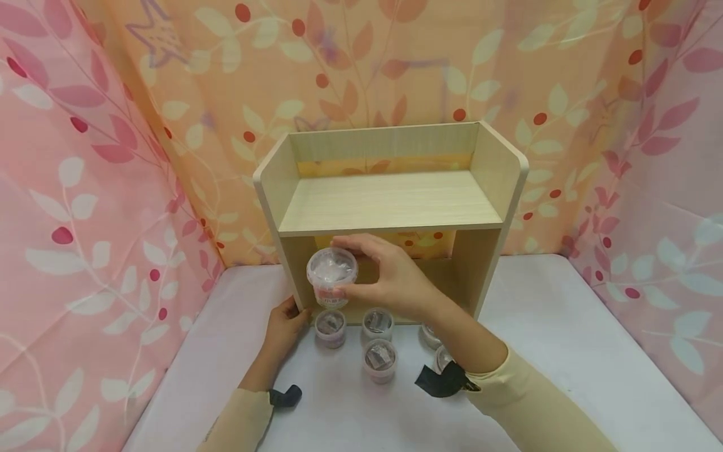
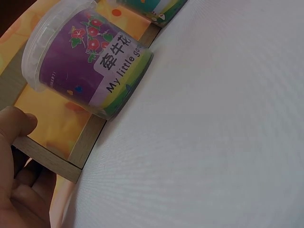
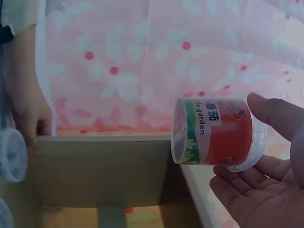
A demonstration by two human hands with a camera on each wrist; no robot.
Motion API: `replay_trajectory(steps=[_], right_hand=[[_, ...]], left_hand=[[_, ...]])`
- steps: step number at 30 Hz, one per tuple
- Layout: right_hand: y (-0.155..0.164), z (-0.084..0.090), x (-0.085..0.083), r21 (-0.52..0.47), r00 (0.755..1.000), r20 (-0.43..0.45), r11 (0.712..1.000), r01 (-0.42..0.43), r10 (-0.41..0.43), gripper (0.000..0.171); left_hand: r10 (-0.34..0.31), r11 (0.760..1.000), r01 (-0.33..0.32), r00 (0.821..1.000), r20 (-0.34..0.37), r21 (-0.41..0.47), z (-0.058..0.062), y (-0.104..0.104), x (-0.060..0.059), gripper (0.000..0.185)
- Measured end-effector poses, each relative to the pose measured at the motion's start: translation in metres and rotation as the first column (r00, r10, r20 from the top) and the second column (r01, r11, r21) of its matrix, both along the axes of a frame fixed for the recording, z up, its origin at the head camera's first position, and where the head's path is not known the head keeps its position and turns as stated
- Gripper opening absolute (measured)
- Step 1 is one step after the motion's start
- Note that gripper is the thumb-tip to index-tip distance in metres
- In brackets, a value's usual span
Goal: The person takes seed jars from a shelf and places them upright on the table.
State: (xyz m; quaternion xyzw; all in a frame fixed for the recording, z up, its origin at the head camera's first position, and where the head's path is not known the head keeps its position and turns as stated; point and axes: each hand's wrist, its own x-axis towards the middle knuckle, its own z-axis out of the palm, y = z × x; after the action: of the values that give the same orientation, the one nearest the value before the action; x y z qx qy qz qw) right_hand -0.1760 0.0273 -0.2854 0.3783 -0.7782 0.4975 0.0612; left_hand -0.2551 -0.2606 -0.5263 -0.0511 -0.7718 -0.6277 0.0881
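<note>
just in front of the wooden shelf [image 1: 390,201], below its upper board, the right hand [image 1: 390,276] pinches a small lidded tub [image 1: 332,276] with a red label; its contents cannot be made out. the left hand [image 1: 285,326] curls its fingers round the shelf's near left side panel. four more tubs [image 1: 380,359] stand on the white table [image 1: 565,351] just near of the shelf, one partly behind the right wrist.

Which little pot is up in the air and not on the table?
The pot with the red label, held by the right hand. The other pots stand on the white table.
</note>
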Motion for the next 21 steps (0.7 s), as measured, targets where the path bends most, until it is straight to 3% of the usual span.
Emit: replay_trajectory(steps=[3,8,21], right_hand=[[-0.004,-0.019,0.004,0.005,0.999,0.040,1.000,0.015,-0.015,0.067],[-0.009,-0.051,0.009,0.022,0.996,0.079,0.999,0.048,-0.050,0.069],[-0.020,-0.125,0.011,0.050,0.990,0.094,0.994,0.097,-0.101,0.068]], left_hand=[[0.013,1.000,-0.013,1.000,-0.001,0.016,-0.011,-0.003,-0.006,0.050],[0.007,1.000,-0.007,1.000,-0.028,0.017,-0.015,-0.004,-0.007,0.051],[-0.011,1.000,0.012,1.000,-0.026,0.015,-0.008,-0.004,-0.005,0.049]])
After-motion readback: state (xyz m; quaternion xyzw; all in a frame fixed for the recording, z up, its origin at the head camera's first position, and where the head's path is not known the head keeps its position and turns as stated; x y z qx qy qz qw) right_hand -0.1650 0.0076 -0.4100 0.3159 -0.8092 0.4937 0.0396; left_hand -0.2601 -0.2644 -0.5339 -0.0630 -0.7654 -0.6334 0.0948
